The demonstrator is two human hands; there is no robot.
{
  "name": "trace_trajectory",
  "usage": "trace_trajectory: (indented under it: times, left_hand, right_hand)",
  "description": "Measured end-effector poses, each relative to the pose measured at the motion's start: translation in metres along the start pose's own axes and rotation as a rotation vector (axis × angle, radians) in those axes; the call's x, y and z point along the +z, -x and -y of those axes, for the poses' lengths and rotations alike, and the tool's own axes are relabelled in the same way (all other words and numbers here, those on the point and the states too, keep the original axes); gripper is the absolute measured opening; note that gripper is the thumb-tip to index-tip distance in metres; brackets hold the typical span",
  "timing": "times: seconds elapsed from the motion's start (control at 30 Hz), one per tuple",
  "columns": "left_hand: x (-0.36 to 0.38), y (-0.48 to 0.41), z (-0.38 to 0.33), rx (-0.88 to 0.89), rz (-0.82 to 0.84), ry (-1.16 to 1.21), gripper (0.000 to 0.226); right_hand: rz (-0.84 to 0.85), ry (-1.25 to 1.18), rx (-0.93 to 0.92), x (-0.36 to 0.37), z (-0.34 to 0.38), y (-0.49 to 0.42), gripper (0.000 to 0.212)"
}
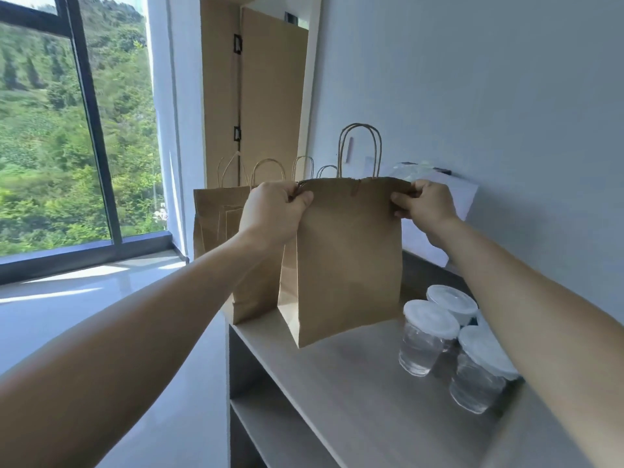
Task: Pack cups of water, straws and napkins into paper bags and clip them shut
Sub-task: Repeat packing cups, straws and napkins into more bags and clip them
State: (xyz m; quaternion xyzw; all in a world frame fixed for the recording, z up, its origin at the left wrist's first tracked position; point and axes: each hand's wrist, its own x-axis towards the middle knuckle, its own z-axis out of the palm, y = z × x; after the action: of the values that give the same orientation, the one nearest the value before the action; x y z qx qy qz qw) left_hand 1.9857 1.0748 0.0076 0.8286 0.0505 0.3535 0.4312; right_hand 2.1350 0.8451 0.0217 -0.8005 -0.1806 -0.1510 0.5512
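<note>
I grip the bag [347, 265] by its top corners, left hand [273, 211] and right hand [425, 204] both pinching paper, near the shelf's [337, 400] left edge. It looks flat, so I judge opening it comes next, then loading a cup [425, 336]. I can't make out any straws, napkins or clips, nor whether the bag's bottom touches the shelf.

A tall window [111, 96] with a dark frame [93, 130] fills the far left, and a green wooded hillside [40, 157] shows through it. Sunlight lies in bright patches on the pale glossy floor [67, 298] below. A brown wooden door [270, 96] with black hinges [237, 43] stands far, in the middle. A plain pale wall [489, 96] runs along the right. Near right is a light wood shelf unit [354, 393] with open shelves [270, 420] underneath.
</note>
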Motion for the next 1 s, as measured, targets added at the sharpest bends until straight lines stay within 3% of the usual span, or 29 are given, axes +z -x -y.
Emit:
trace_trajectory:
  times: [0.23, 0.37, 0.63, 1.0]
  left_hand:
    - [0.069, -0.032, 0.018, -0.019, 0.011, -0.096, 0.025]
    - [0.102, -0.049, 0.036, -0.08, 0.003, -0.154, 0.036]
    - [0.14, -0.074, 0.065, -0.145, -0.015, -0.144, 0.028]
    - [0.167, -0.097, 0.072, -0.154, -0.041, -0.115, 0.028]
  right_hand:
    - [0.113, -0.056, 0.046, 0.019, -0.071, -0.076, 0.004]
    - [0.119, 0.042, 0.058, 0.037, -0.102, -0.113, 0.01]
    - [0.076, 0.39, -0.106, 0.048, -0.134, -0.147, 0.016]
    - [0.003, 0.406, -0.122, 0.042, -0.136, -0.175, 0.025]
